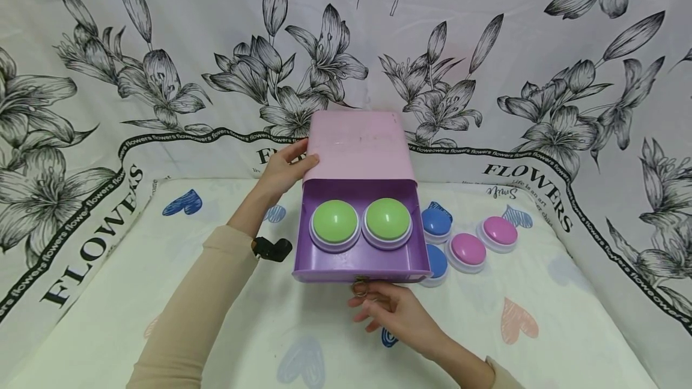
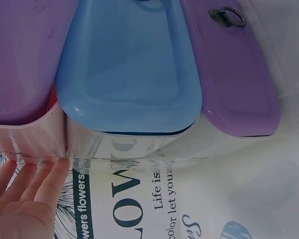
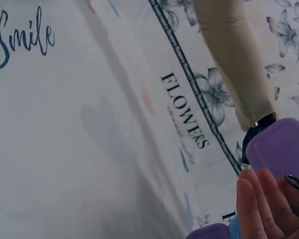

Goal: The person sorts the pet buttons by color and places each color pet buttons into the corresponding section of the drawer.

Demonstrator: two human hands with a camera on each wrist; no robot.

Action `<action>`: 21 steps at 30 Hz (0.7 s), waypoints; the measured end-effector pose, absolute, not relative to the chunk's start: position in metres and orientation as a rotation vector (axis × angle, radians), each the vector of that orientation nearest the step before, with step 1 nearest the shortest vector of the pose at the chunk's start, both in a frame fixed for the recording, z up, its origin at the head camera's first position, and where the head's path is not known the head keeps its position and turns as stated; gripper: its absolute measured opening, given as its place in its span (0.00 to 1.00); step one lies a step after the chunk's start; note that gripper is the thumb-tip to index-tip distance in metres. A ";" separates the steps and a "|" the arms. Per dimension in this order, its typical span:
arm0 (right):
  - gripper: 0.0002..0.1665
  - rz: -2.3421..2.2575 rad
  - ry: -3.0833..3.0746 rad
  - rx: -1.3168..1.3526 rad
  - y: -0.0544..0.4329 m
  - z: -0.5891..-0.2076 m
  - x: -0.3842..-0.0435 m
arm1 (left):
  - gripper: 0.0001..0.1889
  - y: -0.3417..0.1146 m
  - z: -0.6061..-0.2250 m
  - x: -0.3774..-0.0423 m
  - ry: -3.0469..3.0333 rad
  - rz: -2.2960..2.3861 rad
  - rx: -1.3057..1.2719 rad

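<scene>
A pink cabinet (image 1: 359,143) stands in the middle, its purple top drawer (image 1: 324,262) pulled out toward me. Two green domed buttons (image 1: 335,221) with white rims lie in that drawer. My left hand (image 1: 283,170) rests at the cabinet's left side, its thumb by the top edge. In the left wrist view, straight fingers (image 2: 37,181) touch the casing. At the drawer front, my right hand (image 1: 397,314) has a finger hooked at the small metal ring pull (image 1: 360,287). The ring pull (image 3: 296,183) also shows against the fingers in the right wrist view.
Right of the cabinet, two blue domed buttons (image 1: 437,221) and two pink ones (image 1: 468,250) lie on the white heart-print cloth (image 1: 243,329). Below the open drawer are a blue drawer (image 2: 129,64) and another purple drawer (image 2: 234,74). A flower-print curtain (image 1: 346,29) hangs behind.
</scene>
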State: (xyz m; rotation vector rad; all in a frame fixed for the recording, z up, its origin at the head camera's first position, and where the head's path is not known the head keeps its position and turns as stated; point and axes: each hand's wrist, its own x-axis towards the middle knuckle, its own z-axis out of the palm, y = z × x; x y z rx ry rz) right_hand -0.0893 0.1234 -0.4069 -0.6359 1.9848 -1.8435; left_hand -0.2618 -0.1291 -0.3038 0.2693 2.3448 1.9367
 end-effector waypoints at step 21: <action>0.22 -2.029 2.101 -0.247 0.102 -0.391 -0.092 | 0.34 -0.130 -0.304 -0.262 2.337 1.940 0.262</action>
